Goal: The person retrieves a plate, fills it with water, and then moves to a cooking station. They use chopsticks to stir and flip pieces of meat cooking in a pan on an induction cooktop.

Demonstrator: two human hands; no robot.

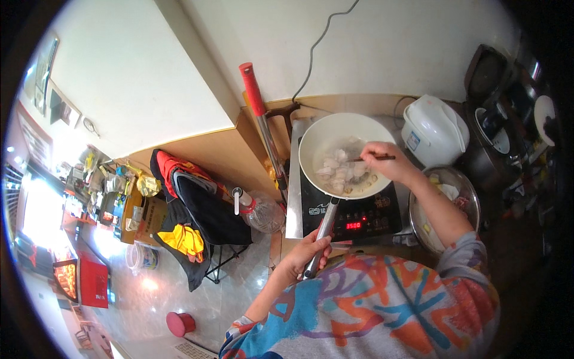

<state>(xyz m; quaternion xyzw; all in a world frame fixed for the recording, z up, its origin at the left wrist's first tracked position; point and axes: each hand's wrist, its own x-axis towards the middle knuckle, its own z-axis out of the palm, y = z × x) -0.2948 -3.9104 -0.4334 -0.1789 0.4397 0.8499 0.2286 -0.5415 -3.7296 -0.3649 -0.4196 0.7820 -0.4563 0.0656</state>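
A deep white frying pan [316,130] rests on a black induction cooktop [381,220] with a lit red display. Pale pieces of food, perhaps meat [334,168], sit in the pan in a cloudy, steaming layer of liquid or oil. My left hand [309,253] is wrapped around the pan's metal handle [328,220]. Over the pan's right side, my right hand [388,161] grips dark chopsticks [356,159], their tips among the pieces. Beneath my right forearm stands a metal bowl [415,220] with pale chunks and some reddish food, partly hidden by the arm.
A white rice cooker [432,130] stands right of the pan, by dark cookware [486,74]. To the left are a red-handled pole [253,89], a large clear water bottle [264,211] with a pump and a cloth-draped folding chair [206,211]. A red stool [180,324] is on the floor.
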